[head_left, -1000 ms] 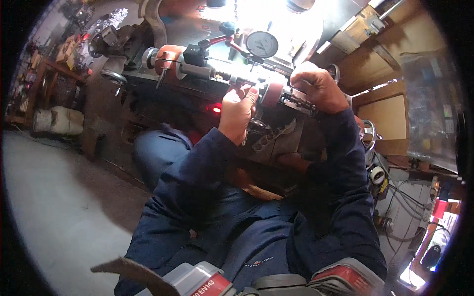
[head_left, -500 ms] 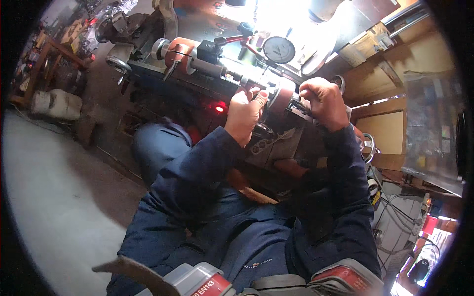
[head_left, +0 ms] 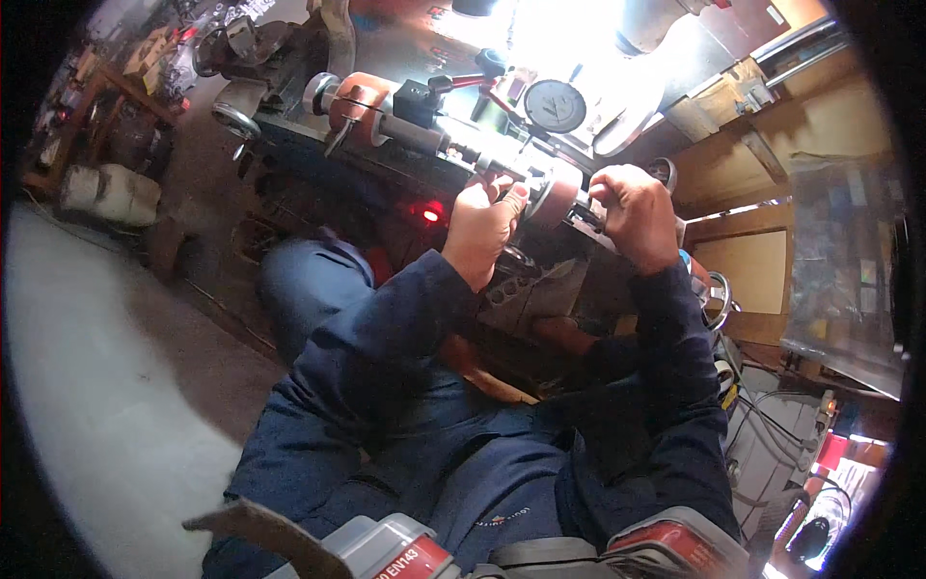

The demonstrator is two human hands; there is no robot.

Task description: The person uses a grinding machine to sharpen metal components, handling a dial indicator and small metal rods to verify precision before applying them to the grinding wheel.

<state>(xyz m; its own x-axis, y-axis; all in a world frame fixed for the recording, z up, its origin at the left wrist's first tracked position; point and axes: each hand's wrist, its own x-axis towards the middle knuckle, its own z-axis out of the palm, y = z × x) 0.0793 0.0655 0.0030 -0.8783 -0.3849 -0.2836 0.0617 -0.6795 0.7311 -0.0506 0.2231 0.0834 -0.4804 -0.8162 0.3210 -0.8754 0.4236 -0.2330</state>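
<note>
A bench machine with a long metal shaft (head_left: 410, 133) runs across the upper middle, with a reddish-brown round wheel (head_left: 558, 193) near its right end. My left hand (head_left: 482, 230) is closed around the metal part just left of this wheel, thumb on top. To the wheel's right, my right hand (head_left: 639, 214) is closed with curled fingers at the shaft's end; what lies inside them is hidden. A round dial gauge (head_left: 555, 104) stands behind the shaft. An orange-red housing (head_left: 365, 108) carries the shaft's left end.
A handwheel (head_left: 234, 124) sticks out at the machine's left, and another handwheel (head_left: 720, 299) is at the right below my forearm. A bright lamp (head_left: 641, 29) glares at the back. Clear plastic sheeting (head_left: 849, 270) hangs at the right beside wooden panels.
My right hand has turned slightly, and its knuckles now face more upward. My left hand keeps its grip. The whole view has shifted a little.
</note>
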